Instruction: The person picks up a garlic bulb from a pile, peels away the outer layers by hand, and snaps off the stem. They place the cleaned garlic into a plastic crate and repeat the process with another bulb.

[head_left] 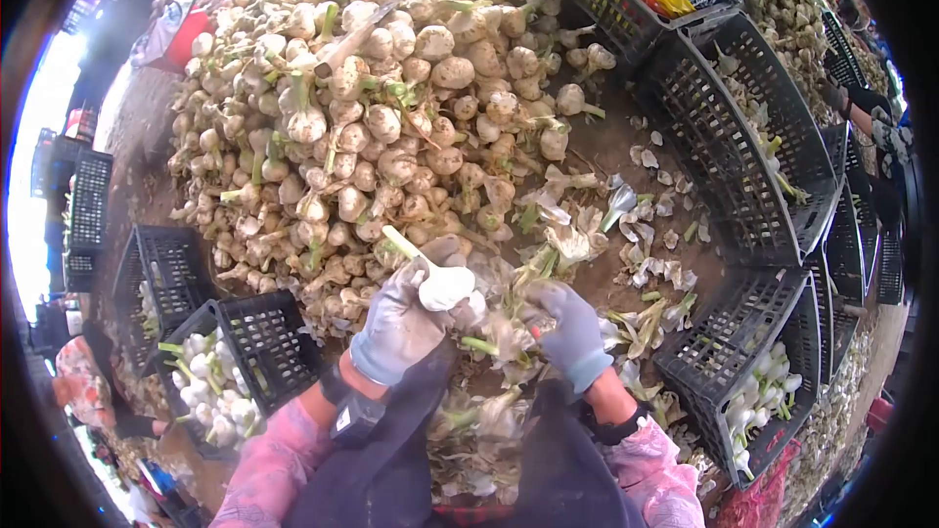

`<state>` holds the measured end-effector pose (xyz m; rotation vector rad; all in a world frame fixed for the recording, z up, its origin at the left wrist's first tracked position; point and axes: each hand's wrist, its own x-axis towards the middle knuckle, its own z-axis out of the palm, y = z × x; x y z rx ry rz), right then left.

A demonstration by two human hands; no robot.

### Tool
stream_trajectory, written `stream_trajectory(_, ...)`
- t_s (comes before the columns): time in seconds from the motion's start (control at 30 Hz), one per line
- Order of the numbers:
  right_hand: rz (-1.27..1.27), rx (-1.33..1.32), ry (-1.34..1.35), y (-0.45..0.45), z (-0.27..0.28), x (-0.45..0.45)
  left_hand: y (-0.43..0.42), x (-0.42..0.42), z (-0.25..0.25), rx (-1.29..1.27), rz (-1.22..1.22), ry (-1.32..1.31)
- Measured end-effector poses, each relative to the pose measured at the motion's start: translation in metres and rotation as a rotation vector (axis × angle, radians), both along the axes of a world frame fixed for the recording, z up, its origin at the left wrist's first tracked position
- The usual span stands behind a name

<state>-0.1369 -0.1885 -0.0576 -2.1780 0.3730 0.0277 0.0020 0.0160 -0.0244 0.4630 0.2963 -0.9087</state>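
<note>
Fingers of L gloved hand close round 1 white garlic bulb, its stem angled up-left, held between the heap & the person's lap; R gloved hand is just beside, apart from bulb, fingers bent, blurred, can't tell if pinching anything. Surroundings: 1 lg. heap of soil-marked garlic beyond hands, loose husks to R, blk. crate w/ white bulbs at L, 2nd blk. crate, same contents, at R.

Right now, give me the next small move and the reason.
Probably carry the bulb to the near left crate: the left hand holds it, it looks white and clean, and similar garlic lies in that crate.
</note>
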Motion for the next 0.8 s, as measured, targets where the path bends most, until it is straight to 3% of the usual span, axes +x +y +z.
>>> stream_trajectory(0.07,-0.247,0.431,-0.003,0.018,0.055,0.024,-0.006,-0.007,-0.003,0.102,0.059,0.041)
stream_trajectory(0.17,-0.247,0.226,-0.486,0.045,0.075,0.054,-0.012,-0.007,0.002,0.153,0.044,0.100)
stream_trajectory(0.23,-0.204,0.289,-0.368,0.052,0.059,0.049,-0.019,-0.009,0.006,0.118,0.067,0.113)
stream_trajectory(0.27,-0.181,0.322,-0.310,0.057,0.050,0.045,-0.022,-0.007,0.014,0.231,0.087,0.051)
stream_trajectory(0.37,0.054,0.377,-0.240,0.073,0.038,0.027,-0.019,0.008,0.016,-0.004,0.176,0.095)
stream_trajectory(0.4,0.196,0.568,-0.219,0.071,0.045,0.025,-0.015,0.013,0.013,-0.033,0.169,0.051)
stream_trajectory(0.5,0.582,0.408,-0.170,0.058,0.023,0.018,-0.013,0.014,0.014,-0.032,0.165,0.012)
stream_trajectory(0.53,0.532,0.311,-0.057,0.047,0.047,0.028,-0.015,0.014,0.019,-0.104,0.211,0.128)
stream_trajectory(0.63,-0.103,0.271,-0.229,0.053,0.058,0.049,-0.016,0.007,0.019,-0.069,0.232,0.147)
stream_trajectory(0.67,-0.216,0.243,-0.277,0.060,0.061,0.059,-0.012,0.007,0.025,-0.057,0.201,0.308)
stream_trajectory(0.8,-0.052,0.301,-0.278,0.073,0.047,0.062,-0.007,-0.001,0.026,0.034,0.086,0.153)
